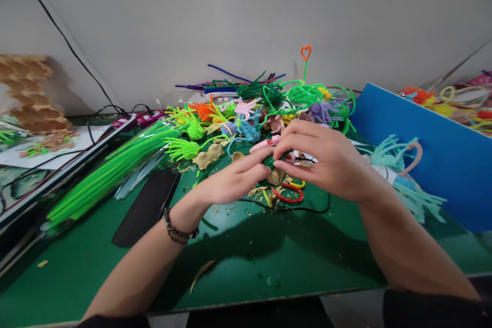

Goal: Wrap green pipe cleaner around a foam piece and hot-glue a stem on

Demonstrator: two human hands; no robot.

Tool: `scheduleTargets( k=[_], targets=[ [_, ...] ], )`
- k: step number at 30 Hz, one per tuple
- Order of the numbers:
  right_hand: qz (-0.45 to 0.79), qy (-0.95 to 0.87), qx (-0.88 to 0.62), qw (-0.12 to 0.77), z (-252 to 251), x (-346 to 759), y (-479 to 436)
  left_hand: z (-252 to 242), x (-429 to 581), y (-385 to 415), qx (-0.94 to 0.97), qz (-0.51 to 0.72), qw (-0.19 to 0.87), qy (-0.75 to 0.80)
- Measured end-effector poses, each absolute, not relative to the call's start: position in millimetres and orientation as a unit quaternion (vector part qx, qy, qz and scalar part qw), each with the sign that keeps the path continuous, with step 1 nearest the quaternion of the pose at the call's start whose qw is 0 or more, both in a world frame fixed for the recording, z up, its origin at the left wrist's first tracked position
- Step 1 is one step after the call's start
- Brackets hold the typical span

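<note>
My left hand (234, 177), with a dark beaded bracelet on its wrist, and my right hand (326, 159) meet above the green table. Between their fingertips is a small dark green fuzzy piece (270, 162), held by both hands and partly covered by the fingers. A tan lump (275, 177) shows just under the fingertips; whether it is joined to the green piece cannot be made out. Red and yellow scissor handles (289, 193) lie just below my hands, among tan scraps. A pink tool (265, 143) lies behind the fingers.
Pipe-cleaner shapes (248, 107) are heaped behind my hands. A black phone (148, 207) and a bundle of bright green stems (111, 169) lie left. A blue panel (423, 148) stands right, beside pale teal tassels (418, 200). The green table (238, 277) reaches its front edge below.
</note>
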State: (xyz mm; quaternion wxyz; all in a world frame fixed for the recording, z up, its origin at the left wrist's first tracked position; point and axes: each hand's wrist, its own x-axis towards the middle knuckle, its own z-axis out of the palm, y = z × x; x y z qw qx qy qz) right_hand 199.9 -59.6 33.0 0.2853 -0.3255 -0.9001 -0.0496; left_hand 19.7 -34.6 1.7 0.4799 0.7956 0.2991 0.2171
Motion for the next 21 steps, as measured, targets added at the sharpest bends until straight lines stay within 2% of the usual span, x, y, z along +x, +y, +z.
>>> scheduleTargets(
  k=[9,21],
  targets=[
    [-0.103,-0.891,-0.354,0.264,28,195,-61,4,27,-39,0.837,0.250,0.419,0.248],
    [0.008,-0.887,-0.343,0.309,36,205,-55,-1,19,-29,0.778,0.205,0.513,0.301]
  ],
)
